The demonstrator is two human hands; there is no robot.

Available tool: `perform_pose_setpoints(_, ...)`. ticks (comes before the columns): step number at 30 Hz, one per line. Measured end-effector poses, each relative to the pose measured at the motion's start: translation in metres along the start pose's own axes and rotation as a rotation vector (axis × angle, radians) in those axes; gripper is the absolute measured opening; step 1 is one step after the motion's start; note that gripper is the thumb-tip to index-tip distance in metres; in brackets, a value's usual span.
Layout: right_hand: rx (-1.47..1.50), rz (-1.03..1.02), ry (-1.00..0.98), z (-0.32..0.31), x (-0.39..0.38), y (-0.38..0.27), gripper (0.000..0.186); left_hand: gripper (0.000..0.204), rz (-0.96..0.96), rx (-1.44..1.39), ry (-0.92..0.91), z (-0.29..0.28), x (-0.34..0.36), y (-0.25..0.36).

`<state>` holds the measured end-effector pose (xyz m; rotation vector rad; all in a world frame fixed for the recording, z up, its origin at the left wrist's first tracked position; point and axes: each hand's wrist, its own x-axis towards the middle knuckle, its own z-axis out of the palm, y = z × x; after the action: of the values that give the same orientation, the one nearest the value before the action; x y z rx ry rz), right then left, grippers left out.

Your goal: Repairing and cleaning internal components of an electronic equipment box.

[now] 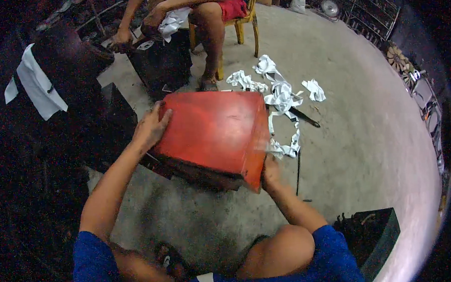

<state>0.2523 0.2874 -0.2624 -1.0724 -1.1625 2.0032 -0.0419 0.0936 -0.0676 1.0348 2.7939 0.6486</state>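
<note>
A large red box-shaped casing (212, 129) is tilted in front of me, its broad smooth face up and its lower side dark and grimy. My left hand (153, 127) grips its left edge, thumb on the red face and the other fingers partly hidden. My right hand (271, 175) is at the casing's right side, smeared by motion, its fingers mostly hidden. A whitish blur lies by those fingers; I cannot tell whether it is a cloth. Torn white cloth strips (282, 96) lie on the floor just beyond, with a dark flat blade-like piece (305, 117) among them.
Ahead, another person in red shorts (233, 8) sits by a yellow chair (253, 20), hands over a dark box (160, 63) with white cloth. A dark open bin (375, 235) stands at my lower right. A thin rod (299, 175) lies on the concrete. Dark bulky objects crowd the left.
</note>
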Motion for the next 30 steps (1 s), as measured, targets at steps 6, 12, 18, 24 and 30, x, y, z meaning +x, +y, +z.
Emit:
perform_pose_setpoints(6,-0.347,0.165,0.121,0.004,0.007,0.011,0.054,0.060,0.093,0.126,-0.005,0.001,-0.001,0.014)
perform_pose_setpoints(12,-0.437,0.142,0.080,0.009,0.017,0.008,0.060,0.060,0.079,0.212,-0.039,-0.002,0.000,0.015)
perform_pose_setpoints(18,-0.739,-0.997,0.072,0.074,-0.023,-0.174,0.037,0.062,0.171,0.036,-0.147,-0.026,0.009,-0.017)
perform_pose_setpoints(24,-0.283,-1.011,-0.007,0.112,-0.003,-0.164,0.043,0.056,0.142,-0.018,-0.178,-0.024,0.012,-0.010)
perform_pose_setpoints(30,0.208,-0.922,-0.018,0.093,0.000,-0.166,0.049,0.052,0.092,-0.027,-0.137,-0.049,-0.018,-0.011)
